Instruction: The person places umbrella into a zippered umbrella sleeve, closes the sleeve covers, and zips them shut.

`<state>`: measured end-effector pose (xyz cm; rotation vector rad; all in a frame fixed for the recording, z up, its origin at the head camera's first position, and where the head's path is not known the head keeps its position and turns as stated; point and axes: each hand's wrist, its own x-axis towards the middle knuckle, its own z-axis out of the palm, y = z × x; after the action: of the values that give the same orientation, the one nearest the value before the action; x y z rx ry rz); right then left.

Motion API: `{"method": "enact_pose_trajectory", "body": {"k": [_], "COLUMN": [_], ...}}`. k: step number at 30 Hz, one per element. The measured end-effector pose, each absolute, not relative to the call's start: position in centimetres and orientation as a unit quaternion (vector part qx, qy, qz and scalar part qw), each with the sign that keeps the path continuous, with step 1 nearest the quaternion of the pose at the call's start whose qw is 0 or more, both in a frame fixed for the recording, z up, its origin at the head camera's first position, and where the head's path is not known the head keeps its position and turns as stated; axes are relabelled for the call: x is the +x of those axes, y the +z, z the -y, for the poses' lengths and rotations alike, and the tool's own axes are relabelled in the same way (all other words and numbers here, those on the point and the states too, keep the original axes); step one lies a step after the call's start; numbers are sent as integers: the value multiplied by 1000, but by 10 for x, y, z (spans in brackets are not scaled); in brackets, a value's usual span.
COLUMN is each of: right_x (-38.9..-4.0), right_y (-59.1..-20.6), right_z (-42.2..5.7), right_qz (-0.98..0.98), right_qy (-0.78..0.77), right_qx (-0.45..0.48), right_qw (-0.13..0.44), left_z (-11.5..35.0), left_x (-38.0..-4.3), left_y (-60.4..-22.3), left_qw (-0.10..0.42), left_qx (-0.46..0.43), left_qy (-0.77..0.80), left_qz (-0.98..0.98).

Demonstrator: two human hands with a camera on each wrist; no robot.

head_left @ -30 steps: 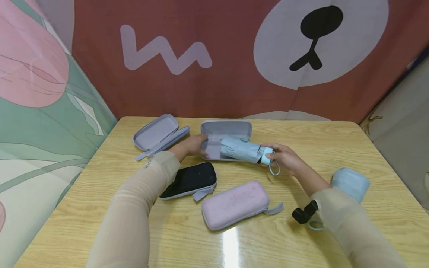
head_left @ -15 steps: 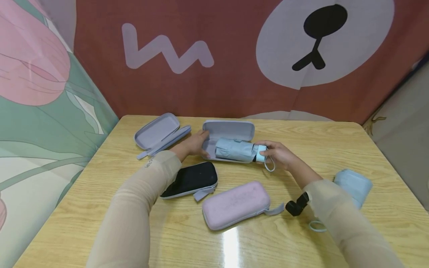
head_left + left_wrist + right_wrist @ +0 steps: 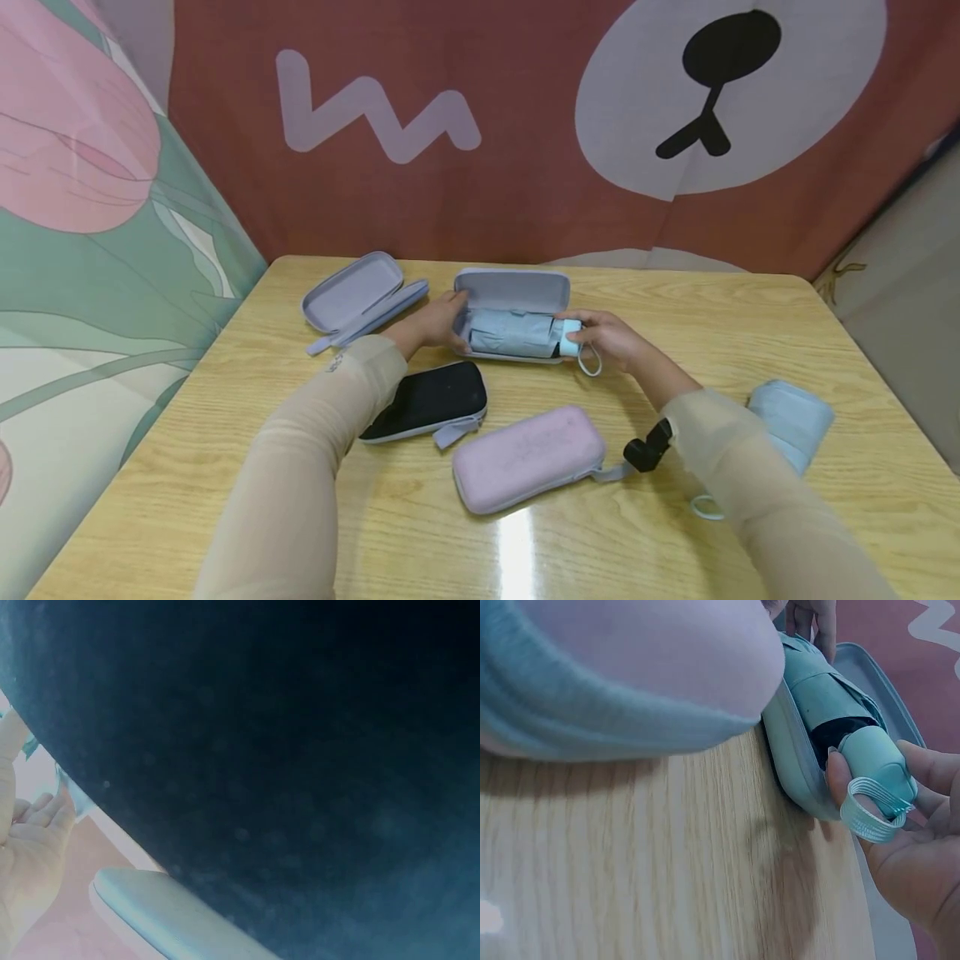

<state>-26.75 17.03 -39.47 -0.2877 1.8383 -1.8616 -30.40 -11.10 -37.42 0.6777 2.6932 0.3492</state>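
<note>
Umbrella (image 3: 513, 335) handle first: the thumb and fingers of the right hand (image 3: 611, 337) pinch it, thumb on the near side, fingertips over the far side. At the other end, the left hand (image 3: 437, 323) spans the left end of the open case (image 3: 510, 290), its thumb and fingers spread apart.

From where I stand, the umbrella lies lengthwise within the case, its long axis running left to right, along the table's back edge. Its handle points right, reaching over the case's right end, and the far end of its folded canopy points left, toward the left hand. I can't tell whether the handle touches the rim.

It is light blue, the canopy folded into creased, overlapping flaps, with a black stretch showing before the smooth, paler handle. A ribbed cord loop (image 3: 590, 361) hangs from the handle's end.

The case is grey-blue, its lid raised at the back. Just left of the left hand sits a grey case (image 3: 351, 296), also open, its strap toward the near side. Nearer me, a black case (image 3: 438, 400), partly behind the left sleeve (image 3: 296, 467), and a pink case (image 3: 528, 458) lie closed. On the right, a blue bundle (image 3: 795, 417) is partly covered by the right sleeve (image 3: 772, 492).
</note>
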Motion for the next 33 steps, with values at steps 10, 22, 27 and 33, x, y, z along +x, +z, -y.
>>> {"method": "enact_pose_trajectory", "body": {"k": [10, 22, 27, 33], "right_x": [-273, -278, -278, -276], "right_y": [-394, -393, -389, -389], "right_z": [-160, -146, -143, -148], "right_qz": [-690, -716, -717, -716], "right_qy": [-671, -655, -652, -643], "right_qx": [-102, -34, -20, -58], "right_qw": [250, 237, 248, 265], "left_z": [109, 109, 111, 111], "left_x": [-306, -308, -320, -319], "left_y": [-376, -378, -389, -388], "left_qw": [173, 179, 180, 184], "left_qx": [237, 231, 234, 233], "left_qy": [110, 103, 114, 113], "left_qz": [-950, -951, -949, -948]}}
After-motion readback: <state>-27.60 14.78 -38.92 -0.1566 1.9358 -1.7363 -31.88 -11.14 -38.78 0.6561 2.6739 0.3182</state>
